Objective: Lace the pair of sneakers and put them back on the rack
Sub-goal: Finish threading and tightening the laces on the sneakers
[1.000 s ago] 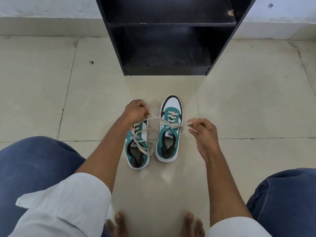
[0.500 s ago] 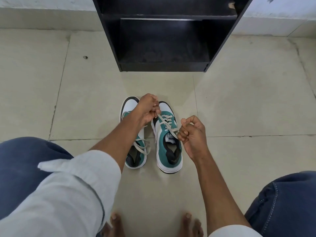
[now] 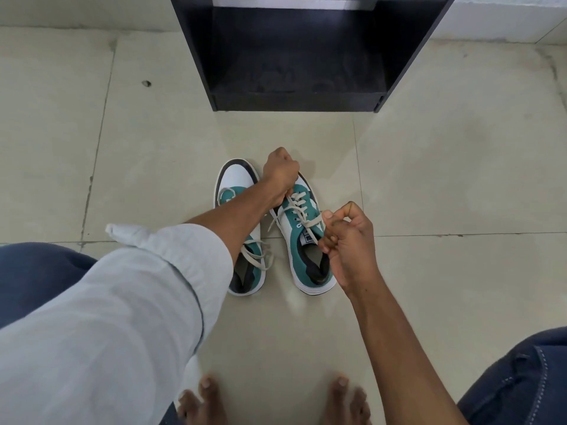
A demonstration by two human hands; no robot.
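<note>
I see the floor (image 3: 429,179) first, pale tile with dark grout lines and a small dark mark off towards its left edge; it carries everything here. At its far edge, against the wall, stands the rack (image 3: 294,53), black and open-fronted, its lower shelf facing me, which I judge is where the pair will go once laced.

The two sneakers sit side by side mid-floor, toes towards the rack, heels to me, so the eyelets are within reach. The left sneaker (image 3: 236,185) lies partly under my forearm, its lace (image 3: 257,256) loose over the collar. The right sneaker (image 3: 306,259) is the one in work.

My left hand (image 3: 280,176) reaches across, fingers curled at the toe end of the right sneaker's lacing; I think it steadies or tightens the crossings, though what it grips is hidden. My right hand (image 3: 346,240) has fingers curled, pinching the lace end (image 3: 313,223) beside the tongue, drawn taut.
</note>
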